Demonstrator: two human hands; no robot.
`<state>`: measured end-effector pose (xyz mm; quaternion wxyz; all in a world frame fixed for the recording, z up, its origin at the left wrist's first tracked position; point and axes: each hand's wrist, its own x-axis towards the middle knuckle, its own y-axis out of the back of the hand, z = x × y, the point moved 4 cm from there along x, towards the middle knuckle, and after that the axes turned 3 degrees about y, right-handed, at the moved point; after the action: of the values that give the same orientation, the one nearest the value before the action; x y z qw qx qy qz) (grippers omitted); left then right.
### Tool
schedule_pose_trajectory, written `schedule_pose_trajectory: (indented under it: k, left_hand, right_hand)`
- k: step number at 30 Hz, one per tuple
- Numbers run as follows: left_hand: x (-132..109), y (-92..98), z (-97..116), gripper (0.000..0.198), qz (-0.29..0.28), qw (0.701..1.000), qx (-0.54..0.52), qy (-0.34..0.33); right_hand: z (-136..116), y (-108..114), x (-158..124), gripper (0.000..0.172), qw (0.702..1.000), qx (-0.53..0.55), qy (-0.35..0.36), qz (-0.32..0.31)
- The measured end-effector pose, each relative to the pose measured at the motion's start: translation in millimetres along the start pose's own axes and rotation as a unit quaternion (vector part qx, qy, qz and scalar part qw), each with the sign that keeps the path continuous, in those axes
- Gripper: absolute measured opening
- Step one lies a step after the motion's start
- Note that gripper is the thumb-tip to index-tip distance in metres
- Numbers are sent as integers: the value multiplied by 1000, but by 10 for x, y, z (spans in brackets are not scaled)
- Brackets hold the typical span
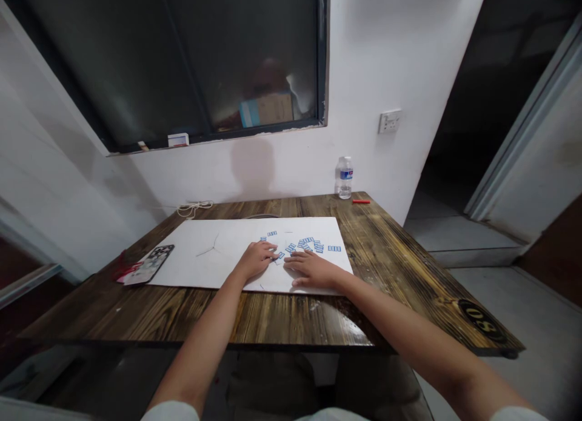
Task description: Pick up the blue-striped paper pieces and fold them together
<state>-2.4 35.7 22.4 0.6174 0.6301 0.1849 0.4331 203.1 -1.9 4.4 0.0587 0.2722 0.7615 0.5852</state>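
Both my hands rest on a large white sheet (218,254) spread over a dark wooden table (391,251). My left hand (257,259) lies with its fingers curled, the fingertips pinched at a small blue-and-white card (278,257). My right hand (311,268) lies flat beside it, fingers stretched toward the left, touching the sheet. Just beyond the fingers, several more small blue-and-white cards (311,245) lie scattered on the sheet, with single ones at the far left (271,233) and the right (334,248).
A phone in a patterned case (150,265) lies over something red at the table's left edge. A water bottle (344,177) and a red pen (361,201) stand at the back right, a white cord (194,208) at the back. An open doorway is to the right.
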Motion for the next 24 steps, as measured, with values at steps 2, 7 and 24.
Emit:
schedule_pose_trajectory:
  k: [2, 7, 24]
  left_hand:
    - [3, 18, -14, 23, 5, 1000, 1, 12]
    - [5, 53, -47, 25, 4, 1000, -19, 23]
    - [-36, 131, -128, 17, -16, 999, -35, -17]
  right_hand:
    - [-3, 19, -11, 62, 1000, 0, 6, 7]
    - [-22, 74, -33, 51, 999, 9, 42, 25]
    - [198, 90, -96, 52, 997, -18, -22, 70]
